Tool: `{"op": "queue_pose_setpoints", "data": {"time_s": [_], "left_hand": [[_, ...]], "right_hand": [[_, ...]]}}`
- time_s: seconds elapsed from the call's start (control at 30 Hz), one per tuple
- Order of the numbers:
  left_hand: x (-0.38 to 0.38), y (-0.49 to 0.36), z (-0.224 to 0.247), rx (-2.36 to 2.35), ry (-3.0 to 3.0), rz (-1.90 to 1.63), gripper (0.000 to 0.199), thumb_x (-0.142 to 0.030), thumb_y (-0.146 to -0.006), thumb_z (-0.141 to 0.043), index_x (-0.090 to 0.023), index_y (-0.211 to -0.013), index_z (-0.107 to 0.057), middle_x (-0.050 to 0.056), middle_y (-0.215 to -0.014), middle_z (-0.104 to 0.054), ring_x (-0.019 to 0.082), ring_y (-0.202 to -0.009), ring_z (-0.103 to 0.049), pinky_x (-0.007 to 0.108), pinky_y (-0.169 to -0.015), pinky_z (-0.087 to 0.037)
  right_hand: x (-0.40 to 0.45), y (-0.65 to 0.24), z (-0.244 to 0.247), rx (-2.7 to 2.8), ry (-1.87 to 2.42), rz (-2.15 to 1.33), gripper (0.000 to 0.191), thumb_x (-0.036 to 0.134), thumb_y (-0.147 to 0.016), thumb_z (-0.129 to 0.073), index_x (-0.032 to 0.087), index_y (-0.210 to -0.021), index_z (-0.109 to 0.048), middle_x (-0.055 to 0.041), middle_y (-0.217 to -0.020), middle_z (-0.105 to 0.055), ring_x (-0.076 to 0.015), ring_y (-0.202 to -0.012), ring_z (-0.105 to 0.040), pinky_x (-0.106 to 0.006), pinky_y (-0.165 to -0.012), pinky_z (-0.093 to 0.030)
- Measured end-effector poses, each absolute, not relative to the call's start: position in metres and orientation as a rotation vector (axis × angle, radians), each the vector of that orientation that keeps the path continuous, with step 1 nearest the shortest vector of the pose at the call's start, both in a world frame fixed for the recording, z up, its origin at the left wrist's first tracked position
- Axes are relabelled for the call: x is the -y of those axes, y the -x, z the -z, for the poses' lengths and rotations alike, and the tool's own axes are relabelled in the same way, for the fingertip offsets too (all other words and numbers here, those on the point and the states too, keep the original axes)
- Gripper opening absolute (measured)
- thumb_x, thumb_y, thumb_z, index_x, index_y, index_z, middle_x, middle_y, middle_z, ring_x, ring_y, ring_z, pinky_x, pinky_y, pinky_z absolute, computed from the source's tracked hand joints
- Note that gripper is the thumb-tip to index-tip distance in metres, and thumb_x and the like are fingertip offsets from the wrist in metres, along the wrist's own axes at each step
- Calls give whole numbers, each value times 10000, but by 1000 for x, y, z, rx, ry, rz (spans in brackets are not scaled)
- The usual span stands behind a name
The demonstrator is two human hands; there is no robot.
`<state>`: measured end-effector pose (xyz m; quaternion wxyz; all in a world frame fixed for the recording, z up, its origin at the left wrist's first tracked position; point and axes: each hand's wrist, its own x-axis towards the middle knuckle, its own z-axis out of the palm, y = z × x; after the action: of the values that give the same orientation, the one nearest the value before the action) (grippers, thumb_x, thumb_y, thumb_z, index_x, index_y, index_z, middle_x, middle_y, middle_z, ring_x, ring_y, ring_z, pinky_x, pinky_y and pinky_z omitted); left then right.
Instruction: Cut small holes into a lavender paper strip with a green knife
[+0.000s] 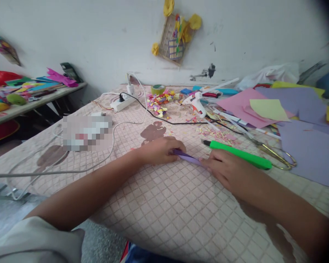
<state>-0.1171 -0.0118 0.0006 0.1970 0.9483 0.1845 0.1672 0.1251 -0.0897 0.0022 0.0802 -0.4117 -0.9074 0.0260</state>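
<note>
A narrow folded strip of purple paper [190,157] is stretched between my two hands, just above the checked tablecloth. My left hand [161,149] pinches its left end, with the fingers curled over it. At the other end, my right hand [222,164] is closed on the strip between thumb and fingers. Right behind my right hand lies a bright green pen-shaped tool [241,154] with a dark tip. Gold-handled scissors [276,153] rest to the right of it, beside large sheets of purple paper [309,153].
Behind my hands are a white glue gun [196,103] with its black cord, paper scraps [161,104], a tape roll [158,89] and pink paper [249,104]. A power strip [123,103] and white cables [113,140] lie to the left. Another table [38,100] holds craft materials.
</note>
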Motion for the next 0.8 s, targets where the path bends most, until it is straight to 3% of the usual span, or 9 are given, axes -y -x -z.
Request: {"op": "queue_pose_setpoints", "data": {"time_s": [0.1,0.27,0.8], "left_hand": [[9,118,1,-518,-2620,-505,140,-169,-821,-580,-131,-956,-589,53,-896,-640,134,-794,-585,255,-729,-469],[7,119,4,-375,-2721,-578,108,-163,-865,-534,-124,-910,-624,88,-915,-665,155,-858,-588,281,-794,-470],[18,114,-1,-372,-3173,-493,271,-176,-933,-380,-114,-895,-641,107,-952,-662,198,-891,-572,324,-813,-476]], "right_hand": [[90,-125,-2,2670,1247,-85,381,86,-854,-359,142,-1075,-664,-145,-869,-600,-252,-766,-562,-399,-655,-483],[92,-126,-2,2635,1228,-136,405,111,-869,-363,181,-1179,-616,-124,-926,-596,-239,-831,-577,-396,-734,-503],[80,-139,-5,2483,1312,-571,338,253,-872,-498,200,-1190,-597,-94,-1040,-602,-223,-961,-574,-399,-839,-481]]}}
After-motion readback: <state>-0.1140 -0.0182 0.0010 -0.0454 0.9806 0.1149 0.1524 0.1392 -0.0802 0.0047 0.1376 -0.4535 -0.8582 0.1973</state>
